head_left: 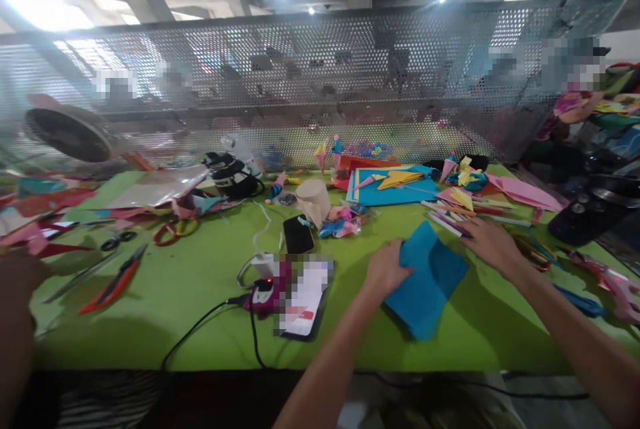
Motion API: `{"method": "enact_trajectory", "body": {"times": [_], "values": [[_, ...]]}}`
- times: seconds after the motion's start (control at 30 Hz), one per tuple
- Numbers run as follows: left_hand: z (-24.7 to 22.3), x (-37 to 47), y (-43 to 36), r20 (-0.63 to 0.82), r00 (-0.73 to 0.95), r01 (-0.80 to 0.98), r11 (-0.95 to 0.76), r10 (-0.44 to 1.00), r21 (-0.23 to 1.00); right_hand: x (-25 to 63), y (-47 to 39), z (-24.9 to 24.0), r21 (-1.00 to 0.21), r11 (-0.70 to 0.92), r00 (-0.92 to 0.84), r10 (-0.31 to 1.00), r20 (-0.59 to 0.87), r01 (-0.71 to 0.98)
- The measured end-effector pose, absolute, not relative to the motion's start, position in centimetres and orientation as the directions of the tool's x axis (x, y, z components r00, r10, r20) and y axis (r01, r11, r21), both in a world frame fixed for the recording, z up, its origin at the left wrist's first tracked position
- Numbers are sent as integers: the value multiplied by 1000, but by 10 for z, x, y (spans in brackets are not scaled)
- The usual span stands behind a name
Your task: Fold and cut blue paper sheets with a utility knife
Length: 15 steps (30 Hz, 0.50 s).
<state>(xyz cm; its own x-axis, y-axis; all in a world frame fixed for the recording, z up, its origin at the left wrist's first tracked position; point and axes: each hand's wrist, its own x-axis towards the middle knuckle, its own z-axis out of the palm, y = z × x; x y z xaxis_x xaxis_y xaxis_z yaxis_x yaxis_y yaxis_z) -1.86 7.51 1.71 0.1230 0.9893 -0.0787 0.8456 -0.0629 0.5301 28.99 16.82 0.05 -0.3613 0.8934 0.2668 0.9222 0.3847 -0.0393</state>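
Note:
A blue sheet (pixel 429 282) with a crease down it hangs tilted over the green table (pixel 200 342). My left hand (pixel 389 270) pinches its left edge between thumb and fingers. To the right of the sheet, my right hand (pixel 487 242) reaches over a group of thin sticks or pens (pixel 445 224); its fingertips are at their ends, too blurred to tell whether they grip one. Behind both hands lie more blue sheets (pixel 395 194) with a yellow folded piece (pixel 400 180) on top.
A lit phone (pixel 306 299) and a purple power strip (pixel 267 296) with cables lie left of my left arm. Red-handled pliers (pixel 115 282), scissors (pixel 175 232) and a dark phone (pixel 299 234) sit further left. A dark container (pixel 577 219) stands right; another person's arm shows far left.

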Motion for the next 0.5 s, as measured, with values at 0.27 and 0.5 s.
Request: {"method": "enact_trajectory", "body": {"times": [0.27, 0.5], "values": [[6, -37, 98, -3, -177, 625, 115, 984, 772, 273, 191, -7, -19, 392, -369, 880, 299, 920], [9, -43, 128, 48, -292, 518, 115, 955, 848, 261, 179, -9, -99, 489, -415, 816, 403, 867]]}}
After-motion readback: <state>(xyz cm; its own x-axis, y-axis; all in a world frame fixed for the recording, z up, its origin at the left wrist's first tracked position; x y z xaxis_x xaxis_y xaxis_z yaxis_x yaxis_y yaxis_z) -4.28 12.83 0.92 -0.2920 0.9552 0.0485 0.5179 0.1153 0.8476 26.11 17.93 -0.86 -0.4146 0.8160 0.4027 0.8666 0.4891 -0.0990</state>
